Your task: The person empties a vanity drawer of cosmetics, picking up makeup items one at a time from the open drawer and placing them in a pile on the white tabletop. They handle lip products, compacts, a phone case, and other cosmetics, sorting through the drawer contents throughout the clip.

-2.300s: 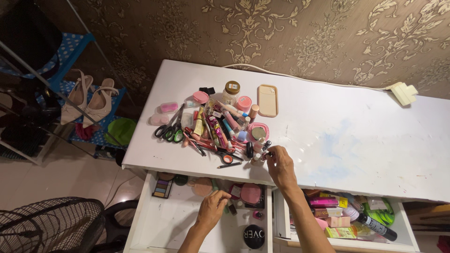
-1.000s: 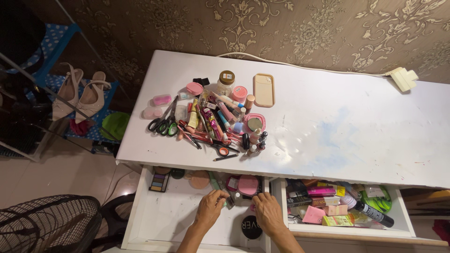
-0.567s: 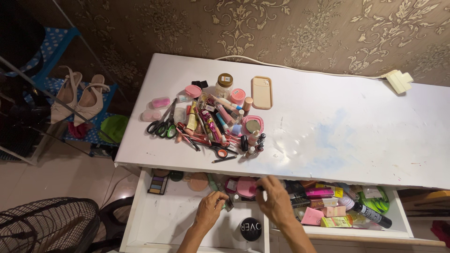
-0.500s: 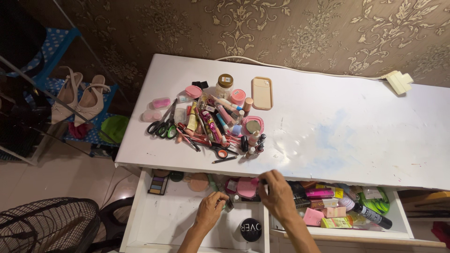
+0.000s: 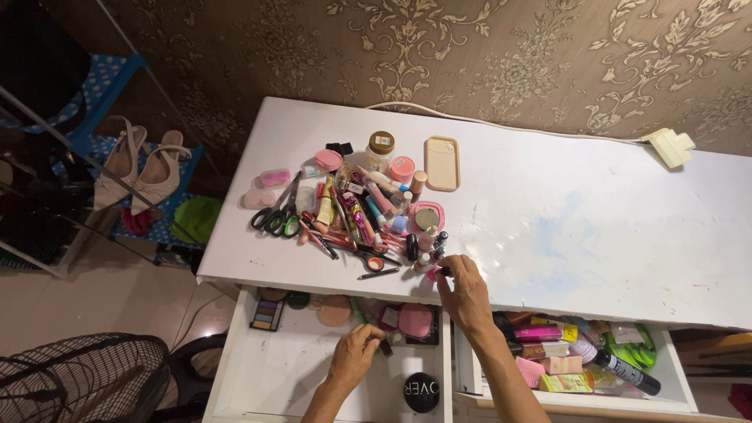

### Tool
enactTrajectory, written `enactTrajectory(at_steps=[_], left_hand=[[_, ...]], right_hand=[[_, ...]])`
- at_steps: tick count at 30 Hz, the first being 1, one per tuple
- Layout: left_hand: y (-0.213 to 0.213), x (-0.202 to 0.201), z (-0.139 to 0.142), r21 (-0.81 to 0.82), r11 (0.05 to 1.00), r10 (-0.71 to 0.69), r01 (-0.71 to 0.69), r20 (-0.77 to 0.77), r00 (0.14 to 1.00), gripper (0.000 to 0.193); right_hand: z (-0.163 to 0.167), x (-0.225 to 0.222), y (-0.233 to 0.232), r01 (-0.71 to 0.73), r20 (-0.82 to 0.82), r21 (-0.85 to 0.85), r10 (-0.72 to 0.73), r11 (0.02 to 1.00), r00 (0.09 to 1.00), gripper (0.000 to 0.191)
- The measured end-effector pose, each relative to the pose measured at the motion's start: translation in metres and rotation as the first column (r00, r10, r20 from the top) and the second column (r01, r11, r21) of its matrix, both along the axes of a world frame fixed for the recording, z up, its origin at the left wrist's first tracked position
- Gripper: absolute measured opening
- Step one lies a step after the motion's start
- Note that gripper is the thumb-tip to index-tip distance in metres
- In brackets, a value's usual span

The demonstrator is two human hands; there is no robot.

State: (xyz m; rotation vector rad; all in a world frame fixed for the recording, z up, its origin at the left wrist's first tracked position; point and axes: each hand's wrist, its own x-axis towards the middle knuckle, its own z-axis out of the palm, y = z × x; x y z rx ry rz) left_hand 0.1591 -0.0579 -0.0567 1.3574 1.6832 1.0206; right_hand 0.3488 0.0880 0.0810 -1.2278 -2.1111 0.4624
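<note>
My right hand [image 5: 468, 291] reaches over the front edge of the white table [image 5: 564, 227] and pinches a small dark bottle at the near edge of a pile of cosmetics [image 5: 368, 211]. My left hand [image 5: 356, 356] is down inside the open left drawer [image 5: 274, 376], fingers closed on a small dark item. That drawer holds an eyeshadow palette [image 5: 268, 313], round compacts [image 5: 415, 319] and a black round lid [image 5: 421, 392]. The open right drawer [image 5: 580, 356] is packed with tubes and packets.
Scissors with green handles [image 5: 276, 218] lie at the pile's left, and a beige phone case [image 5: 442, 163] lies behind it. A white plug block [image 5: 672, 146] sits at the back right. On the left are a shoe rack with heels [image 5: 141, 166] and a fan [image 5: 78, 380].
My right hand has risen from the left drawer to the table's front edge and set its fingers on a small bottle in the pile. My left hand stayed in the drawer.
</note>
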Motion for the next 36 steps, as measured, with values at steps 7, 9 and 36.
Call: enactTrajectory(at_steps=[7,9,36], left_hand=[[0.004,0.004,0.000,-0.016,1.000,-0.024,0.024,0.003,1.000,0.013],[0.007,0.005,-0.001,-0.013,0.999,-0.036,0.036,-0.009,0.999,0.013],[0.009,0.024,0.004,0.042,0.978,-0.185,0.203,-0.269,0.945,0.020]], right_hand=[[-0.013,0.006,0.002,-0.006,-0.043,-0.071,0.003,0.997,0.999,0.037],[-0.019,0.010,0.003,0.007,-0.047,-0.113,-0.013,0.994,0.999,0.042],[-0.079,0.030,0.007,0.034,-0.336,-0.368,-0.167,0.929,0.927,0.033]])
